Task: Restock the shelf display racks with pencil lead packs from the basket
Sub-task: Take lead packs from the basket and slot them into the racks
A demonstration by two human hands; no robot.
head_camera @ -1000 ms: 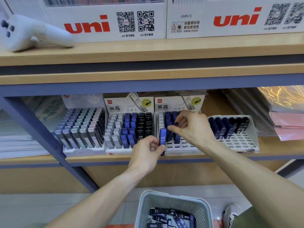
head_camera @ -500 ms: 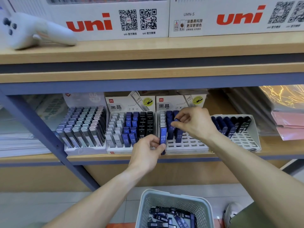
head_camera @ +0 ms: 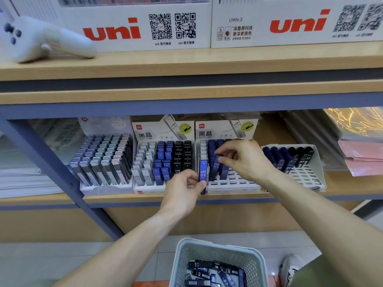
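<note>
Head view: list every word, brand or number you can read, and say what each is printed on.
"uni": left white box, top shelf.
"uni", "UMN-S": right white box.
"HB 0.5": blue pack held by the left hand.
"HB 0.5", "黑晶": rack card.
"0.5": far-left rack's card.
QR captions, small box print and basket packs: too small or blurred.

Wooden shelving (head_camera: 186, 65) with blue-grey metal frame (head_camera: 51, 162) fills view, 12 to 3 o'clock. Pale tiled floor (head_camera: 62, 257) at 6 to 8 o'clock. Even indoor light.
</note>
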